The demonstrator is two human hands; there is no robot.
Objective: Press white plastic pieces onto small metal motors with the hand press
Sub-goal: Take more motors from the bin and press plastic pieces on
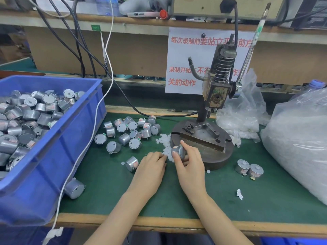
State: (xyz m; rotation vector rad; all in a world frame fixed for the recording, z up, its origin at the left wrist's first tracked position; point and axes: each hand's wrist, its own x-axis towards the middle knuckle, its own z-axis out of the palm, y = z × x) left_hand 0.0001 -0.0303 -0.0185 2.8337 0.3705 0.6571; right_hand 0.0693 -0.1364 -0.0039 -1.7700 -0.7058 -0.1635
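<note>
Blue bin [70, 147] cut by left edge; press [217, 96] hides sign [184, 55] text.

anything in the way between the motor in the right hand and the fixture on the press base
Nothing visible. The right hand grips the motor at the front left edge of the press base. The fixture just beyond it holds no part, and the ram stands raised above it.

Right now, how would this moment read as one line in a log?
right hand: holds motor | left hand: touches white pieces | press: untouched
</note>
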